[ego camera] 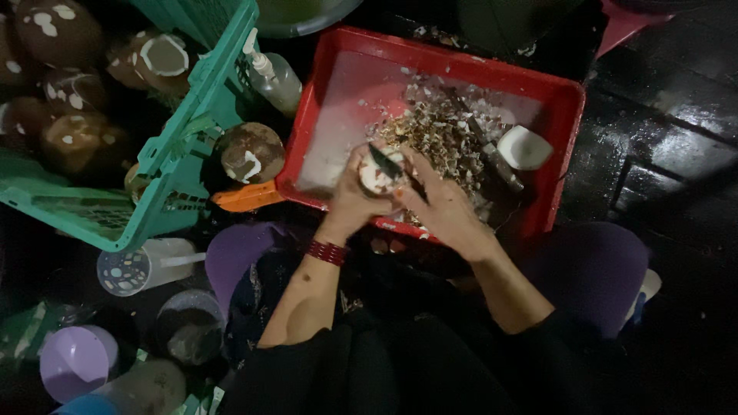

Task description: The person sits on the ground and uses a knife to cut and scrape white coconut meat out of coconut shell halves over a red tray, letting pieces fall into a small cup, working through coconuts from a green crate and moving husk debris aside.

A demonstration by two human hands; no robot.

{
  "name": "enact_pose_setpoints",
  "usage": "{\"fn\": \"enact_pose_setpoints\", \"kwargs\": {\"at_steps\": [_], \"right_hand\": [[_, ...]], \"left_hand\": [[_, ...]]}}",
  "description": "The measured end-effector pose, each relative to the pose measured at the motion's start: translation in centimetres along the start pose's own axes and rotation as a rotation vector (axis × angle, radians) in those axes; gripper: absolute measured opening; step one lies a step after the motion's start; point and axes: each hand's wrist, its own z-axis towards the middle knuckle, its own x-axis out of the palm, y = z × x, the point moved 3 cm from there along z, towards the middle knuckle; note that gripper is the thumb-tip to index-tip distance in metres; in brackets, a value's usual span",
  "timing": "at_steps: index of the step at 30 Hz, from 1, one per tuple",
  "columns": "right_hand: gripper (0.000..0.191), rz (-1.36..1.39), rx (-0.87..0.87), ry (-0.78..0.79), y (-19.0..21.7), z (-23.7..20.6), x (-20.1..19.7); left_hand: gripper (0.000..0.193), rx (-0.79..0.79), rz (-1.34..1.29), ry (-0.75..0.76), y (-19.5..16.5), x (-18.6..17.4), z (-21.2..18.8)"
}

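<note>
My left hand [350, 201] grips a small white, partly peeled coconut piece [378, 177] over the near edge of a red plastic tray [338, 92]. My right hand [442, 206] holds a dark-bladed knife [384, 161] whose blade rests on the top of that piece. Red bangles circle my left wrist. The tray holds a heap of brown and white shavings [438, 134] and a peeled white coconut half [524, 147] at its right side.
A green plastic crate [173, 154] at the left holds several brown coconuts [73, 134]. One coconut [250, 152] lies between crate and tray, next to an orange handle [247, 197]. A clear spray bottle [275, 77] leans behind. Cups and purple containers [77, 357] sit at lower left.
</note>
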Motion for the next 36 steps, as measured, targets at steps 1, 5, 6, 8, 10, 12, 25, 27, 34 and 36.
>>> {"fn": "enact_pose_setpoints", "kwargs": {"at_steps": [1, 5, 6, 8, 10, 12, 25, 27, 34, 36], "right_hand": [[0.072, -0.004, -0.08, -0.015, 0.4, -0.1, 0.0], [0.078, -0.136, -0.186, -0.058, 1.5, -0.7, -0.2], [0.081, -0.197, -0.16, -0.067, 1.6, -0.8, -0.2], [0.083, -0.281, -0.178, -0.114, 1.9, -0.9, -0.1], [0.084, -0.337, -0.139, -0.12, 1.9, -0.9, 0.0], [0.085, -0.355, -0.036, -0.082, 1.5, -0.7, 0.2], [0.072, -0.352, -0.178, -0.187, 1.3, -0.6, 0.2], [0.064, -0.403, -0.069, -0.165, 0.9, -0.4, 0.2], [0.072, -0.183, -0.041, -0.061, 1.1, -0.4, 0.3], [0.065, -0.16, -0.259, -0.167, 1.5, -0.6, 0.1]], "left_hand": [[0.081, -0.01, -0.033, -0.015, 0.2, 0.1, 0.0], [0.082, 0.134, 0.234, -0.025, -0.3, 0.0, 0.0], [0.093, 0.216, 0.404, -0.014, -0.7, -0.2, -0.1], [0.09, 0.142, 0.283, -0.004, -0.6, -0.2, 0.0], [0.089, 0.123, 0.242, 0.006, -0.6, -0.3, 0.0], [0.089, 0.151, 0.284, 0.013, -0.5, -0.2, -0.1], [0.096, 0.169, 0.353, 0.034, 0.1, 0.3, -0.2], [0.095, 0.173, 0.664, -0.015, -0.4, 0.5, -0.7], [0.094, 0.297, 0.741, -0.032, -2.5, 0.9, -0.9], [0.094, 0.178, 0.655, -0.039, -1.8, 0.7, -0.8]]}}
